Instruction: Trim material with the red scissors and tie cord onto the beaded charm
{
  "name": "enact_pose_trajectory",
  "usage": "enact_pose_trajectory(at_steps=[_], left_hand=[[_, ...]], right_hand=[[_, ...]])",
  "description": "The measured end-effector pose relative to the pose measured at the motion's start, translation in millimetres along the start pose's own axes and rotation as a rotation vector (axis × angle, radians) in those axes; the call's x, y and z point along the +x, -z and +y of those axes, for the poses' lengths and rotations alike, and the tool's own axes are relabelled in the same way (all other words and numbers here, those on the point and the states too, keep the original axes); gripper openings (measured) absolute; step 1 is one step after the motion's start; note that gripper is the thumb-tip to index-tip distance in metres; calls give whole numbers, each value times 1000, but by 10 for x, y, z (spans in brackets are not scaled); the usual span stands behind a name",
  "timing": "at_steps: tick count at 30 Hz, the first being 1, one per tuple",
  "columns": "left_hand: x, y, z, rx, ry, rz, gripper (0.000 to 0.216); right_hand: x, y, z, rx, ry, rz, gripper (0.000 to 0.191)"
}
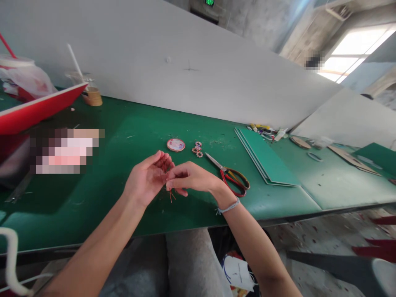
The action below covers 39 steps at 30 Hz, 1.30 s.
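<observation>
My left hand point(148, 177) and my right hand point(190, 177) meet above the green table point(123, 136), near its front edge. Both pinch a thin red cord point(171, 194) whose frayed ends hang below the fingers. The left palm faces up with fingers curled; the right fingers press together on the cord. A grey string bracelet sits on my right wrist. Just beyond the hands lie a small round pink disc point(175, 144) and a cluster of coloured beads point(197, 149). Red-handled scissors point(230, 176) lie to the right of my right hand.
A stack of green sheets point(266, 159) lies at the right, with small tools behind it. A red tray point(37, 109), cups with straws and a bagged drink stand at the far left. A white wall panel backs the table. Cardboard pieces lie far right.
</observation>
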<state>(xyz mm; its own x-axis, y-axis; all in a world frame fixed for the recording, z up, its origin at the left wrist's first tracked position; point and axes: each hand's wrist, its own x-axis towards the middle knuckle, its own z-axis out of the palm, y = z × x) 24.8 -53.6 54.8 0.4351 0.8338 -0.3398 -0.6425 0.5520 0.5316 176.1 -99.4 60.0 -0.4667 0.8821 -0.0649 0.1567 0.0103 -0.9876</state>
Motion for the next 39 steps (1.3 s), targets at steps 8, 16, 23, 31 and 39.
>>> enact_pose_trajectory(at_steps=[8,16,23,31,39], left_hand=[[-12,34,-35,171,-142,-127,14],[11,49,-56,154,-203,-179,14],[12,40,-84,191,-234,-289,16],[-8,13,-84,265,-250,-299,23],[-7,18,-63,283,-277,-211,28]], right_hand=[[-46,36,-38,-8,-25,-105,18],[-103,99,-72,-118,-34,-154,26],[-28,118,-15,-289,129,404,31],[6,94,37,-197,121,269,16],[-52,157,32,-168,101,151,14]])
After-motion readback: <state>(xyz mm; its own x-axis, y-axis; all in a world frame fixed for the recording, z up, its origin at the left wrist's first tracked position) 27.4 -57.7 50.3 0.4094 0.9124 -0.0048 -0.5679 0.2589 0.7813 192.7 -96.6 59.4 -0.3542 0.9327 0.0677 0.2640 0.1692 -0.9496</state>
